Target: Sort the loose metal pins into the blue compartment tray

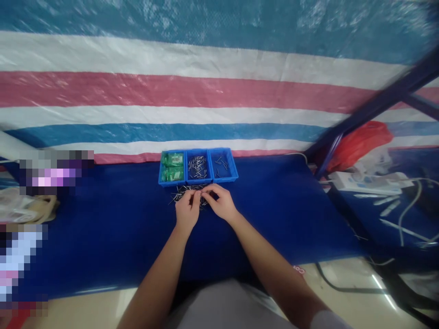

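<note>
My left hand point(188, 208) and my right hand point(221, 202) meet fingertip to fingertip in front of the bins, both closed in a pinch. Whatever sits between the fingers is too small to make out. Under and behind them lies a loose pile of thin dark metal pins point(181, 192), partly covered by the hands. Just beyond the pile, three blue plastic bins stand side by side. Green packets point(173, 173) fill the left bin point(171, 184). Many short metal pieces point(198, 167) lie in the middle bin point(187, 170), and only several in the right bin point(227, 177).
A blue cloth-like cover point(281, 205) spreads over the table. Striped sheeting point(206, 91) hangs behind it. To the right are a dark metal frame point(370, 105), a red plastic bag point(360, 144), a power strip point(363, 181) and cables. A tape-like roll point(51, 208) lies far left.
</note>
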Action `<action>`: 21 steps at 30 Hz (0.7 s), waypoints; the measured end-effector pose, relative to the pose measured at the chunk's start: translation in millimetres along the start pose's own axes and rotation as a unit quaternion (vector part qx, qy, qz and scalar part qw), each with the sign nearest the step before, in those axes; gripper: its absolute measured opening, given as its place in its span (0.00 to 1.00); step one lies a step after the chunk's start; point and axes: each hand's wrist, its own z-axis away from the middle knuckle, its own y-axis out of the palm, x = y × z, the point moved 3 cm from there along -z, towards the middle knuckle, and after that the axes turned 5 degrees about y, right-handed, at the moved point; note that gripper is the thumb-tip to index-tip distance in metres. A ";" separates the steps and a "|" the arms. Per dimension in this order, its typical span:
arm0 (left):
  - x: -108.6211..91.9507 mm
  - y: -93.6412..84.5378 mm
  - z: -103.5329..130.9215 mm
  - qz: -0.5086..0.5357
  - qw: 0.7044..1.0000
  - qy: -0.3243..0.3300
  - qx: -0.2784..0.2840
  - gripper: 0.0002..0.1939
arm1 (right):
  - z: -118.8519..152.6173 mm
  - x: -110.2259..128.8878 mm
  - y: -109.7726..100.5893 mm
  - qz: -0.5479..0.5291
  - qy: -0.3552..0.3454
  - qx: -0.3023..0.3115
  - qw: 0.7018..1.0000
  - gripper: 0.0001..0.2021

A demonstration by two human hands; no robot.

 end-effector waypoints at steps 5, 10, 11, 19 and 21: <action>-2.5 -0.6 -0.3 0.000 1.000 0.022 -0.006 0.12 | -0.1 0.1 -1.2 0.007 0.001 -0.006 1.000 0.07; -3.1 -0.8 -0.9 -0.010 1.000 0.026 -0.011 0.12 | -0.2 0.6 -1.0 0.005 -0.009 -0.002 1.000 0.07; -2.8 -0.8 -0.9 -0.011 1.000 0.024 -0.013 0.11 | -0.2 0.7 -0.9 0.004 -0.011 -0.002 1.000 0.06; -5.1 -1.7 -0.9 -0.006 0.999 0.035 -0.014 0.10 | 0.4 0.2 -1.0 0.000 -0.029 -0.013 1.000 0.06; -6.5 -1.9 -0.8 0.011 0.999 0.042 -0.010 0.10 | 0.0 0.5 -2.0 -0.003 -0.025 -0.023 0.999 0.06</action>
